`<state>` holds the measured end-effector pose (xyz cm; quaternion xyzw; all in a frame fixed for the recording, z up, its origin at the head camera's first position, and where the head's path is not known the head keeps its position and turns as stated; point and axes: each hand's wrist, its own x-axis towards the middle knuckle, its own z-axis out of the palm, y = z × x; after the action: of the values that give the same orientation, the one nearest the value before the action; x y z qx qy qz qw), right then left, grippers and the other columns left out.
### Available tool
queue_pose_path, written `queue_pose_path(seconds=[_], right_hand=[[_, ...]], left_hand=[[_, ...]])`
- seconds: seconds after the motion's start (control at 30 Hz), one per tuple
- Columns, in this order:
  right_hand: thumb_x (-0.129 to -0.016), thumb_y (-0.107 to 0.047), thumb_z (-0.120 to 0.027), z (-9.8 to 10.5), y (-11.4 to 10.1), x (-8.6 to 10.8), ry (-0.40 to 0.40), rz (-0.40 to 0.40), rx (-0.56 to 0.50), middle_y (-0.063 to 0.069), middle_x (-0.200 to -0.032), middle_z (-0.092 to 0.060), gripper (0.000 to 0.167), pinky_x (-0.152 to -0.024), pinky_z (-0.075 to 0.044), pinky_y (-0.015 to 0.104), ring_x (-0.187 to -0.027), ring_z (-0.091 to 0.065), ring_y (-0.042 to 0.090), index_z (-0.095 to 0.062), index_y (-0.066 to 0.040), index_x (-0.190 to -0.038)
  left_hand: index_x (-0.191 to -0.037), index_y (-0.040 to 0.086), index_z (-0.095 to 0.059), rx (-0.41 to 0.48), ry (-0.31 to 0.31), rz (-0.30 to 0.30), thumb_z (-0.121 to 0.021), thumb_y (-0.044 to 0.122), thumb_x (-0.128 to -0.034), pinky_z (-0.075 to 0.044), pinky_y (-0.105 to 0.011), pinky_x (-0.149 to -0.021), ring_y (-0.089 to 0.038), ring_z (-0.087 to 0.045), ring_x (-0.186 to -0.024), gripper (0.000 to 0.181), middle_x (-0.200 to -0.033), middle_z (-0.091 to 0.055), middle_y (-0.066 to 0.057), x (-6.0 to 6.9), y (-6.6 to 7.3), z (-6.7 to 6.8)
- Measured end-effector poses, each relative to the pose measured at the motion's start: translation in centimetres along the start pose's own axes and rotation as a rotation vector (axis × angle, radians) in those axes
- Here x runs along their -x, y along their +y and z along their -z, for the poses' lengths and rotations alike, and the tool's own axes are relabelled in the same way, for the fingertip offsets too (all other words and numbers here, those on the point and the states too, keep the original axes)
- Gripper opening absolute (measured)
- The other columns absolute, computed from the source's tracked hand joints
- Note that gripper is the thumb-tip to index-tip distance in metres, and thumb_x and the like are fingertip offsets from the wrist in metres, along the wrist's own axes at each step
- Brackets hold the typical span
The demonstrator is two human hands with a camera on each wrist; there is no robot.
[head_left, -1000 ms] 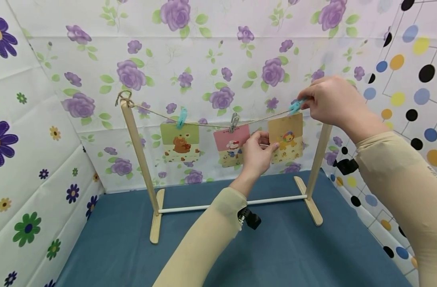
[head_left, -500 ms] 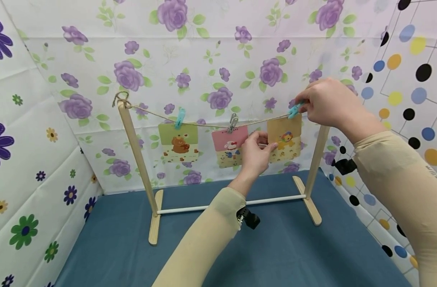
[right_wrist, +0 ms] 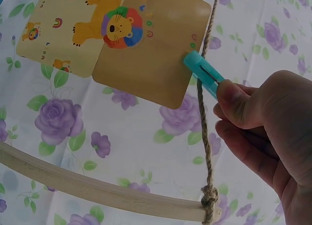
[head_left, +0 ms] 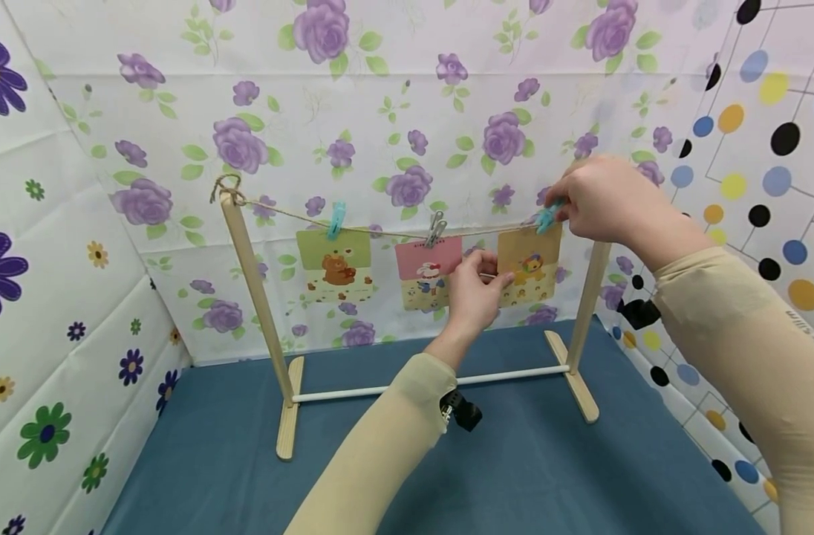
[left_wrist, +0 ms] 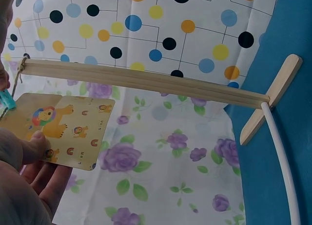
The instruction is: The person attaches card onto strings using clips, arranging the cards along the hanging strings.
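My right hand (head_left: 604,199) pinches a turquoise clothespin (right_wrist: 204,73) between thumb and fingers. The clothespin sits over the twine (right_wrist: 204,132) and the top edge of a brown card with a lion (head_left: 529,267). My left hand (head_left: 474,291) holds that card by its left edge, thumb in front and fingers behind, as the left wrist view shows. Left of it, a pink card with a rabbit (head_left: 420,279) hangs from a grey clothespin (head_left: 436,229). Farther left hangs a green card with a bear (head_left: 336,256) under another turquoise clothespin (head_left: 336,219).
The twine is tied to a wooden stand with a left post (head_left: 256,297), a right post (head_left: 589,312) and a white crossbar (head_left: 340,394). It stands on a blue cloth (head_left: 213,431). Floral sheeting (head_left: 380,74) hangs right behind the cards.
My right hand and its clothespin have come down slightly, and the line at the lion card sits lower. The left hand keeps its hold on the card with hardly any movement.
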<state>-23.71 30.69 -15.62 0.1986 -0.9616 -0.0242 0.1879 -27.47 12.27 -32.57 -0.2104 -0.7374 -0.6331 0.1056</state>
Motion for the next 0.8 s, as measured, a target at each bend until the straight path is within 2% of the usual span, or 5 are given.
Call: queue_pose_path(seconds=[0.5, 0.8], right_hand=[[-0.093, -0.001, -0.078, -0.14, -0.19, -0.05, -0.072, -0.021, 0.019, 0.016, -0.111, -0.077, 0.021, -0.057, -0.049, 0.039, -0.075, -0.064, 0.025, -0.083, -0.006, -0.113], [-0.094, -0.004, -0.079, 0.07, -0.25, 0.16, -0.088, -0.016, 0.014, 0.019, -0.116, -0.076, 0.023, -0.072, -0.059, 0.052, -0.095, -0.071, 0.037, -0.082, -0.005, -0.116]], left_hand=[[-0.112, 0.007, -0.073, -0.01, -0.004, -0.017, -0.081, 0.012, -0.097, -0.057, -0.024, -0.07, -0.008, -0.068, -0.081, 0.017, -0.098, -0.073, -0.002, -0.06, 0.0, -0.26], [-0.11, 0.009, -0.074, 0.008, 0.001, -0.011, -0.081, 0.012, -0.097, -0.058, -0.026, -0.07, -0.011, -0.07, -0.082, 0.015, -0.097, -0.073, -0.002, -0.06, 0.17, -0.2]])
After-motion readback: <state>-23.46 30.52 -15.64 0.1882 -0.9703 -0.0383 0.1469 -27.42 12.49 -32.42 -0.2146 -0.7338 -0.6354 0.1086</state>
